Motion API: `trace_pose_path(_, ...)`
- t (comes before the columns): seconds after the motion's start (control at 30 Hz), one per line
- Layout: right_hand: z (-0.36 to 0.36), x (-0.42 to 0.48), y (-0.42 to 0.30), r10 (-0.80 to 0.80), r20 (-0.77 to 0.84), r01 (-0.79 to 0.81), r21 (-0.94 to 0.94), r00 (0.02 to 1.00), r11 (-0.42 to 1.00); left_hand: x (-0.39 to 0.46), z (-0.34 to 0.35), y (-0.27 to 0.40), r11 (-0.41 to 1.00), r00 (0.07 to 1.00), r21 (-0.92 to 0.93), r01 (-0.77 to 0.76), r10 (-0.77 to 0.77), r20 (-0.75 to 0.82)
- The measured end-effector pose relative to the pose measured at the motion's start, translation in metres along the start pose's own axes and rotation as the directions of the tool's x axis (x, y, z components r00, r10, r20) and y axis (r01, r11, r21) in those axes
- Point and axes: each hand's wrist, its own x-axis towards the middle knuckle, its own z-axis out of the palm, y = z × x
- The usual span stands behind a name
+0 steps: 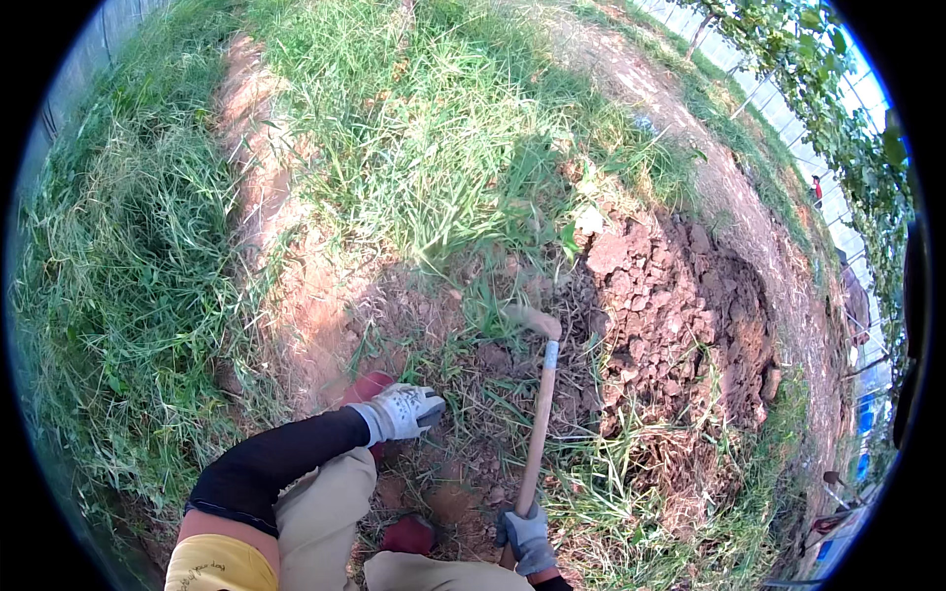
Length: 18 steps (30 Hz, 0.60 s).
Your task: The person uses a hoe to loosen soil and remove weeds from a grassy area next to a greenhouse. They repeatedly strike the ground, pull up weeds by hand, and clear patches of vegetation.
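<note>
My right hand (528,538), in a grey-white work glove, is closed around the lower part of the wooden handle of a hoe (539,428). The hoe's metal head lies at the far end of the handle, slightly blurred, among cut grass and dark soil. My left hand (401,412), gloved in white and grey, is over the ground near my knee, its fingers bent; whether it holds anything cannot be told. Beneath and beside it shows a red shoe (369,388). Another red shoe (408,533) is lower down, between my legs.
A heap of broken brown soil clods (658,310) rises right of the hoe. Tall grass (443,148) grows ahead and thickly at the left. A dirt path (709,148) curves along the right, beside leafy vines (820,96). A distant person (817,190) in red is at the far right.
</note>
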Motion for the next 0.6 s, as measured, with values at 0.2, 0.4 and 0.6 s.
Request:
trace_pose_path(0.2, 0.006, 0.009, -0.026, -0.039, 0.054, 0.033, 0.106, 0.998, 0.994, 0.022, -0.012, 0.020, 0.998, 0.997, 0.033, -0.051, 0.053, -0.059)
trace_pose_path(0.4, 0.001, 0.016, -0.004, -0.131, 0.194, 0.156, -0.120, 0.972, 0.980, 0.045, -0.022, 0.030, 0.941, 0.883, 0.218, -0.259, 0.322, -0.341)
trace_pose_path(0.6, 0.014, 0.010, 0.001, 0.028, 0.236, -0.018, -0.044, 0.971, 0.999, 0.062, -0.055, 0.059, 0.993, 0.708, 0.013, -0.113, 0.090, -0.701)
